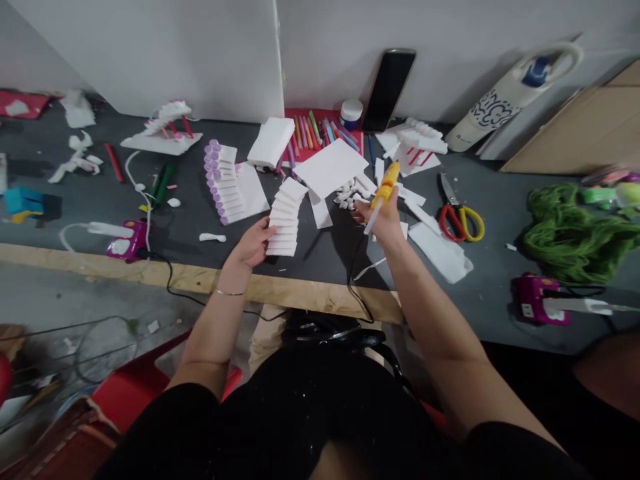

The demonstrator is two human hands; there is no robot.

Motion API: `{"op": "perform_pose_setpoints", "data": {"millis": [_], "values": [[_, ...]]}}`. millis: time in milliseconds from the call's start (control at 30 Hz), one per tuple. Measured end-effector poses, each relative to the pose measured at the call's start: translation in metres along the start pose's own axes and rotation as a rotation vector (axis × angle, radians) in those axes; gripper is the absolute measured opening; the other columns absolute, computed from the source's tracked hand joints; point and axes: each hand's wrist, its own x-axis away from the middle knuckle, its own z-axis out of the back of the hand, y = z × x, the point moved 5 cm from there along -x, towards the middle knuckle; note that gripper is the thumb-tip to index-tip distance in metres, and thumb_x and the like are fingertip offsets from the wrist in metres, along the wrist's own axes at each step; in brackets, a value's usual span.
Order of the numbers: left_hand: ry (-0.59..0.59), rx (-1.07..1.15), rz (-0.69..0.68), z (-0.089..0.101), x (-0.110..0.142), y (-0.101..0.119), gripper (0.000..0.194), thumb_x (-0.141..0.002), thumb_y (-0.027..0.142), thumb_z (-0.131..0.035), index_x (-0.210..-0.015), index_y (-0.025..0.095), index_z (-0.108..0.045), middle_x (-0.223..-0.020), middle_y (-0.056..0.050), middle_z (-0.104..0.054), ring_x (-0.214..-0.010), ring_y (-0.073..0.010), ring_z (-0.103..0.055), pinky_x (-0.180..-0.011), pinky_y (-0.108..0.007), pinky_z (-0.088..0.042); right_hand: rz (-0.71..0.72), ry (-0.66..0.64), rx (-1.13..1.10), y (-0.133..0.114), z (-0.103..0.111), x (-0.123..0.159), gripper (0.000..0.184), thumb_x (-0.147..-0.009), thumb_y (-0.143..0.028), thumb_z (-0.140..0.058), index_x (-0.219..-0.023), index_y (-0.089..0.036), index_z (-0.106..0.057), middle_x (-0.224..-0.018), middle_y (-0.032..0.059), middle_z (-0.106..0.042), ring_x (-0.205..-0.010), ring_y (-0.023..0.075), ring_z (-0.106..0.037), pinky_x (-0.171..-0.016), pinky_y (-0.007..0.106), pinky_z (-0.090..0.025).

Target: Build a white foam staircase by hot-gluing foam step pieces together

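My left hand [254, 244] is closed on the left edge of a small white staircase model [286, 220], built of stacked strips that curve at the top. In my right hand [387, 217] is a yellow hot glue gun [389, 179], with a white glue stick poking out towards me and a black cord trailing below. Just left of that hand lies a pile of small white pieces [346, 195]. A second staircase [227, 183], edged with purple discs, stands on a white sheet left of my left hand. A blank white board [331, 168] lies between and beyond my hands.
Scissors [457, 217] with red and yellow handles lie right of my right hand. Coloured pens [305, 133], a phone [391, 90] and a bottle [493, 107] are along the back. Purple power sockets [131, 241] and green yarn [567, 233] flank the workspace. Another person's arm [613, 363] shows at right.
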Motion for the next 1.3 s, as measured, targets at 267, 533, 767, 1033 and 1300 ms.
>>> {"op": "perform_pose_setpoints", "data": {"millis": [267, 533, 767, 1033, 1300], "values": [[0.007, 0.146, -0.092, 0.004, 0.005, -0.010, 0.053, -0.055, 0.021, -0.102, -0.096, 0.019, -0.067, -0.091, 0.000, -0.080, -0.087, -0.0160, -0.075, -0.085, -0.028, -0.061, -0.090, 0.050, 0.150, -0.008, -0.034, -0.029, 0.057, -0.079, -0.041, -0.079, -0.115, -0.031, -0.036, -0.089, -0.0003, -0.064, -0.067, 0.0202, -0.072, -0.051, 0.030, -0.055], [-0.054, 0.068, -0.098, 0.003, 0.004, -0.016, 0.061, -0.054, 0.036, -0.104, -0.100, 0.019, -0.067, -0.096, -0.002, -0.080, -0.096, -0.0218, -0.076, -0.092, -0.035, -0.060, -0.082, 0.116, 0.204, -0.004, -0.050, -0.048, 0.065, -0.076, -0.043, -0.083, -0.120, -0.031, -0.037, -0.103, 0.0052, -0.067, -0.064, 0.0218, -0.073, -0.046, 0.031, -0.052], [-0.051, 0.062, -0.090, 0.004, 0.005, -0.017, 0.058, -0.058, 0.036, -0.103, -0.098, 0.020, -0.065, -0.093, -0.001, -0.079, -0.093, -0.0208, -0.075, -0.092, -0.035, -0.060, -0.100, 0.176, 0.255, -0.005, -0.059, -0.061, 0.060, -0.081, -0.031, -0.078, -0.122, -0.029, -0.035, -0.101, 0.0045, -0.070, -0.060, 0.0182, -0.070, -0.045, 0.029, -0.050], [-0.036, 0.081, -0.107, 0.000, 0.006, -0.014, 0.051, -0.059, 0.030, -0.101, -0.094, 0.019, -0.065, -0.093, -0.002, -0.079, -0.092, -0.0189, -0.075, -0.087, -0.031, -0.061, -0.125, 0.313, 0.217, -0.001, -0.064, -0.076, 0.064, -0.075, -0.031, -0.078, -0.123, -0.031, -0.036, -0.090, 0.0000, -0.065, -0.060, 0.0201, -0.068, -0.054, 0.036, -0.057], [0.007, 0.120, -0.108, 0.003, 0.009, -0.008, 0.043, -0.069, 0.029, -0.095, -0.101, 0.019, -0.067, -0.078, 0.001, -0.074, -0.076, -0.0159, -0.069, -0.070, -0.026, -0.056, 0.030, 0.140, 0.073, -0.019, -0.042, -0.058, 0.058, -0.073, -0.031, -0.076, -0.118, -0.032, -0.039, -0.098, 0.0004, -0.065, -0.062, 0.0140, -0.066, -0.038, 0.022, -0.040]]}}
